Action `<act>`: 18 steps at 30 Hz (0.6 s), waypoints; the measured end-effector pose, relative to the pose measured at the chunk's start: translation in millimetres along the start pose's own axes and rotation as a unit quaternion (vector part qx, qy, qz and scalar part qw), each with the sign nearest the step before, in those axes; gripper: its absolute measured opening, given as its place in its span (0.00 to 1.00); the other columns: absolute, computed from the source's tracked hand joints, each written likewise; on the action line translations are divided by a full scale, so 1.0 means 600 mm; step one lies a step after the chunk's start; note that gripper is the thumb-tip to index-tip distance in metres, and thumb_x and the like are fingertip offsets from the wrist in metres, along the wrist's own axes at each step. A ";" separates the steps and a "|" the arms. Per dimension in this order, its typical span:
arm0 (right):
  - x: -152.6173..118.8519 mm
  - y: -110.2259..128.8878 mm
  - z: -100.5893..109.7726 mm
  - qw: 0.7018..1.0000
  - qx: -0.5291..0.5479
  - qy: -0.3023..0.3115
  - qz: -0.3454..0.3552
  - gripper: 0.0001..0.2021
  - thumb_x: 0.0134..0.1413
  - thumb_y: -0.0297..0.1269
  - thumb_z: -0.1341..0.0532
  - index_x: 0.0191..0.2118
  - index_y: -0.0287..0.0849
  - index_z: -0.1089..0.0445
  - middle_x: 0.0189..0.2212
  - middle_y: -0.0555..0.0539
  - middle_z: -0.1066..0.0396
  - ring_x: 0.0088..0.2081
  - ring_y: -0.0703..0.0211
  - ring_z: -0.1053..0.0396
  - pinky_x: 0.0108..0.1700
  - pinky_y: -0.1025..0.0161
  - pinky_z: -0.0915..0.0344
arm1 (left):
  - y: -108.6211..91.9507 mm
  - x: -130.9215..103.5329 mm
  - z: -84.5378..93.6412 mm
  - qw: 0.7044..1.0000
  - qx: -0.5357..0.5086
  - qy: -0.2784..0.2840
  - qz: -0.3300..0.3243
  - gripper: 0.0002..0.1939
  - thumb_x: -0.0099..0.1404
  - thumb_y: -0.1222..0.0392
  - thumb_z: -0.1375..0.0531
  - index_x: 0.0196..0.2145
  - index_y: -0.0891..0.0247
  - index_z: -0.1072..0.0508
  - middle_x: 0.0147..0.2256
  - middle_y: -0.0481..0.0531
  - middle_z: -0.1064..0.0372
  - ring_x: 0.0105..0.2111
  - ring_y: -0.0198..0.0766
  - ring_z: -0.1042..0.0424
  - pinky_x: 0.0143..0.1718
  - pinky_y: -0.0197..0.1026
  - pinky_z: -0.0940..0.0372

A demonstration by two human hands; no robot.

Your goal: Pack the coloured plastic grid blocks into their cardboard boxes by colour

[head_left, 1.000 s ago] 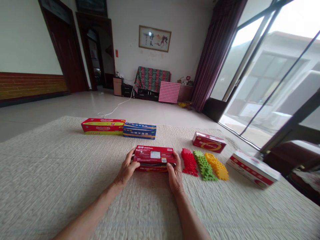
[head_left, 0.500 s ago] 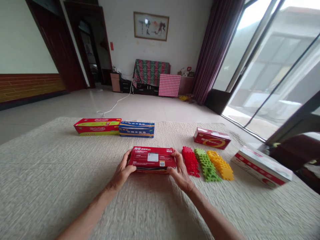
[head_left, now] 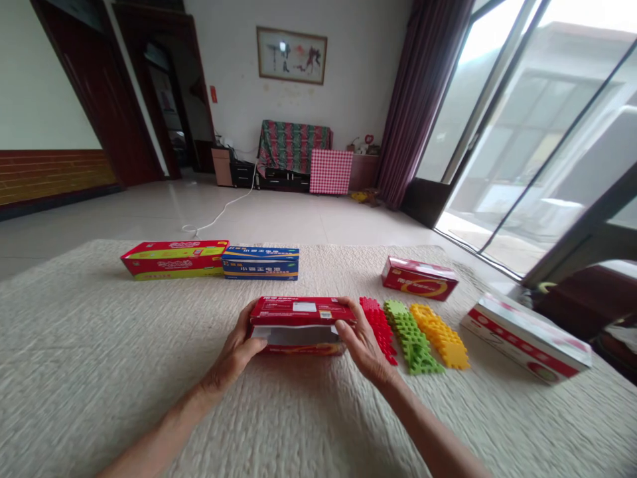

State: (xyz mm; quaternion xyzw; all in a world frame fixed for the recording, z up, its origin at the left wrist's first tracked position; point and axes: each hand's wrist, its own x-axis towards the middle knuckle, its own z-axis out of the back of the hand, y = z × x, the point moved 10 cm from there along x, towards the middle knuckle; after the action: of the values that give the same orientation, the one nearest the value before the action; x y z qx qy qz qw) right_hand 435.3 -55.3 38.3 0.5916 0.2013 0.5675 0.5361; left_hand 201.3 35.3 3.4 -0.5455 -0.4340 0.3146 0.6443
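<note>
A red cardboard box point(head_left: 302, 318) with white print is between my two hands, its near side open so the pale inside shows. My left hand point(head_left: 242, 343) grips its left end, thumb at the lower edge of the opening. On the right end, my right hand point(head_left: 362, 337) holds on, thumb over the upper panel's corner. Just right of that hand lie rows of interlocking plastic pieces: red ones point(head_left: 379, 330), green ones point(head_left: 413, 337) and yellow ones point(head_left: 440, 336).
A red-and-yellow box point(head_left: 174, 260) touches a blue box point(head_left: 261, 263) at the back left. Another dark red box point(head_left: 419, 277) sits behind the plastic pieces. A white-and-red box point(head_left: 527, 338) stands at the right. All rest on a cream woven cover point(head_left: 124, 372).
The red box has tipped, so its top panel looks narrower and the near opening now gapes, showing the inside. Both hands stay on its ends. The view has shifted slightly.
</note>
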 end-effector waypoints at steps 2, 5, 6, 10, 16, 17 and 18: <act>0.018 0.015 0.009 0.999 -0.037 -0.018 0.024 0.16 0.58 0.46 0.44 0.49 0.46 0.32 0.48 0.45 0.32 0.51 0.51 0.35 0.53 0.54 0.38 | 0.003 0.000 -0.002 1.000 0.008 0.003 -0.008 0.36 0.58 0.61 0.43 0.64 0.58 0.47 0.62 0.52 0.43 0.62 0.49 0.45 0.64 0.49 0.53; 0.051 0.024 0.026 0.993 -0.093 -0.056 0.037 0.16 0.59 0.48 0.46 0.46 0.44 0.31 0.48 0.43 0.31 0.51 0.50 0.35 0.54 0.51 0.39 | 0.012 0.002 -0.001 1.000 0.008 0.001 -0.001 0.38 0.58 0.59 0.42 0.65 0.58 0.50 0.64 0.54 0.47 0.63 0.49 0.48 0.64 0.50 0.54; 0.062 0.022 0.035 0.991 -0.106 -0.080 0.030 0.17 0.58 0.49 0.46 0.46 0.44 0.32 0.47 0.43 0.31 0.50 0.50 0.35 0.52 0.51 0.38 | 0.013 0.003 0.000 1.000 0.007 -0.003 0.003 0.39 0.57 0.59 0.42 0.65 0.59 0.51 0.64 0.55 0.47 0.64 0.49 0.49 0.64 0.49 0.53; 0.091 0.019 0.081 0.959 -0.171 -0.225 0.025 0.19 0.51 0.50 0.39 0.44 0.42 0.33 0.41 0.43 0.30 0.43 0.51 0.33 0.44 0.54 0.35 | 0.012 0.006 -0.001 1.000 0.004 -0.008 0.011 0.39 0.58 0.57 0.42 0.64 0.60 0.50 0.64 0.55 0.47 0.64 0.49 0.49 0.63 0.49 0.51; 0.125 0.035 0.040 0.953 -0.264 -0.136 0.064 0.11 0.52 0.42 0.43 0.36 0.44 0.27 0.31 0.47 0.28 0.34 0.55 0.32 0.41 0.57 0.37 | 0.009 0.006 -0.002 1.000 0.019 -0.006 0.012 0.37 0.57 0.57 0.42 0.63 0.60 0.46 0.62 0.55 0.43 0.63 0.51 0.46 0.62 0.51 0.50; 0.124 0.037 0.031 0.951 -0.277 -0.116 0.071 0.12 0.52 0.42 0.43 0.39 0.45 0.27 0.34 0.46 0.27 0.37 0.53 0.31 0.43 0.55 0.38 | 0.006 0.004 -0.001 1.000 0.028 -0.008 0.007 0.37 0.57 0.57 0.42 0.63 0.60 0.46 0.62 0.56 0.43 0.63 0.51 0.46 0.63 0.51 0.50; 0.121 0.037 0.024 0.949 -0.289 -0.099 0.073 0.14 0.51 0.42 0.42 0.42 0.46 0.27 0.38 0.45 0.27 0.40 0.51 0.31 0.45 0.53 0.38 | -0.002 0.002 0.001 0.999 0.042 -0.013 -0.005 0.37 0.57 0.58 0.42 0.64 0.59 0.46 0.62 0.56 0.44 0.63 0.51 0.47 0.63 0.52 0.50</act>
State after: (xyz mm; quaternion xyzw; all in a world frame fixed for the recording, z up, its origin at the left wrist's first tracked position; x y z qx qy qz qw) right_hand 460.0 -7.5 93.7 0.4771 -0.0690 0.5777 0.6587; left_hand 201.1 36.5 4.8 -0.5114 -0.4313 0.3369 0.6625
